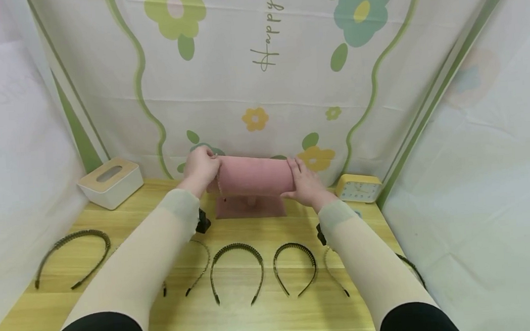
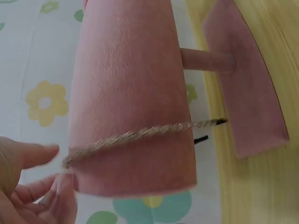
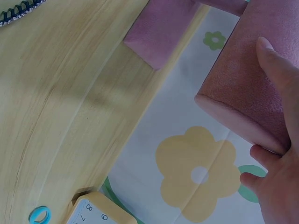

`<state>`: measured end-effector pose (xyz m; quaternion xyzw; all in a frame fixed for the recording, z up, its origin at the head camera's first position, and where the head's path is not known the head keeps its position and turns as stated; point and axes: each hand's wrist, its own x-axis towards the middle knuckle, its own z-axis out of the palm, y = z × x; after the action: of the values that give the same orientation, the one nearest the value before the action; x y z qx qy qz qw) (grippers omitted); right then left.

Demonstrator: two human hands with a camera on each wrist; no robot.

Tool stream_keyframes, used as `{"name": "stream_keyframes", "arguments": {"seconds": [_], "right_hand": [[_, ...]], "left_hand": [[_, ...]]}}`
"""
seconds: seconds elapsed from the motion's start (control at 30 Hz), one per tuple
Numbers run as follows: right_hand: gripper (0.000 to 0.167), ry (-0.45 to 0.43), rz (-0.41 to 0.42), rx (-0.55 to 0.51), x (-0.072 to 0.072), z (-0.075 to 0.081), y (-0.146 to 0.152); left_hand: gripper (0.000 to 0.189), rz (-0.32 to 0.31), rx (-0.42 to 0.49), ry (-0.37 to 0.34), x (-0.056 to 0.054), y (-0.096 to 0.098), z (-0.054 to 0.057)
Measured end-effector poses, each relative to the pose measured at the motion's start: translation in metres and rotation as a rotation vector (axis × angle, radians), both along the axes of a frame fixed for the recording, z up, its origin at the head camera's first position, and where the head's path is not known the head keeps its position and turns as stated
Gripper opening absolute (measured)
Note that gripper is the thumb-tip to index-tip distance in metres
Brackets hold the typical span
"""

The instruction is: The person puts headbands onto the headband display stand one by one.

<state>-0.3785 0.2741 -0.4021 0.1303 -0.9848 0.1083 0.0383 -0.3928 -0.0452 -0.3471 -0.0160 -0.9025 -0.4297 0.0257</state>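
A pink velvety headband display stand (image 1: 256, 176), a thick horizontal roll on a post and flat base (image 1: 249, 208), stands at the back of the table. A thin braided headband (image 2: 135, 135) lies around the roll near its left end, its dark tips hanging free below. Beside that headband's top is my left hand (image 1: 201, 167), the thumb (image 2: 44, 154) apart from the loosely bent fingers. My right hand (image 1: 308, 183) holds the roll's right end, thumb (image 3: 273, 60) across its front; some fingers are hidden behind the roll.
Several headbands, among them a dark coiled one (image 1: 235, 247) and a smaller black one (image 1: 293, 245), lie in a row in front. A tissue box (image 1: 113, 187) stands back left. A yellow clock (image 1: 359, 187) and a blue ring (image 3: 40, 215) are at right. Printed cloth (image 1: 242, 86) encloses the table.
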Motion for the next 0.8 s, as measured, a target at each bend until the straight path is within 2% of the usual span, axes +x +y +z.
{"name": "stream_keyframes", "arguments": {"seconds": [0.1,0.23,0.37,0.47,0.6,0.8], "right_hand": [[0.117,0.001,0.004,-0.004,0.001,0.001,-0.001],[0.116,-0.007,-0.002,-0.028,0.003,0.003,-0.001],[0.116,-0.009,-0.004,-0.032,0.004,0.003,-0.002],[0.115,-0.002,0.004,-0.025,0.004,0.003,-0.002],[0.114,0.006,0.012,-0.023,0.003,0.001,-0.002],[0.114,0.002,0.008,-0.013,0.002,0.001,0.000]], "left_hand": [[0.043,-0.094,-0.080,0.084,-0.003,-0.014,-0.001],[0.062,-0.276,-0.254,0.182,-0.008,-0.034,-0.002],[0.083,-0.423,-0.383,0.182,-0.013,-0.046,-0.005],[0.089,-0.472,-0.415,0.149,-0.015,-0.047,-0.011],[0.096,-0.495,-0.412,0.121,-0.017,-0.044,-0.017],[0.100,-0.479,-0.471,0.187,-0.021,-0.040,-0.018]]}}
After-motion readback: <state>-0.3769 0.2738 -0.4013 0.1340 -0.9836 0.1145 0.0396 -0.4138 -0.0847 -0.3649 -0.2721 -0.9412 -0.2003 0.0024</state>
